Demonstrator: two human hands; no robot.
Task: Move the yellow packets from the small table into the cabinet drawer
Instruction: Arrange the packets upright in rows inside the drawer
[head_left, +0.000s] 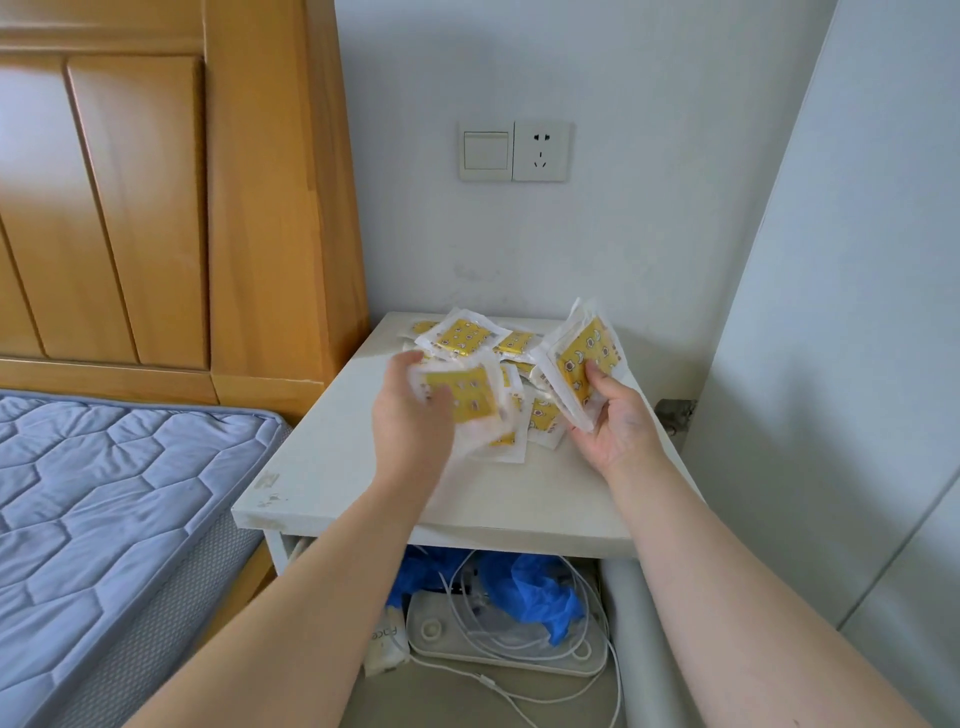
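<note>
Several yellow packets in clear white-edged wrappers lie in a loose pile (511, 345) at the back of the small white table (332, 467). My left hand (410, 410) grips one yellow packet (467, 397) just above the table's middle, blurred by motion. My right hand (618, 421) holds a small stack of yellow packets (584, 358) upright, tilted toward the wall, over the table's right side. No cabinet drawer is in view.
A wooden headboard (156, 208) and blue quilted mattress (104, 509) stand to the left. A wall switch and socket (514, 150) sit above the table. Under the table lie a blue plastic bag (535, 592), white cables and a white tray (498, 644). A white cabinet panel (841, 364) stands at the right.
</note>
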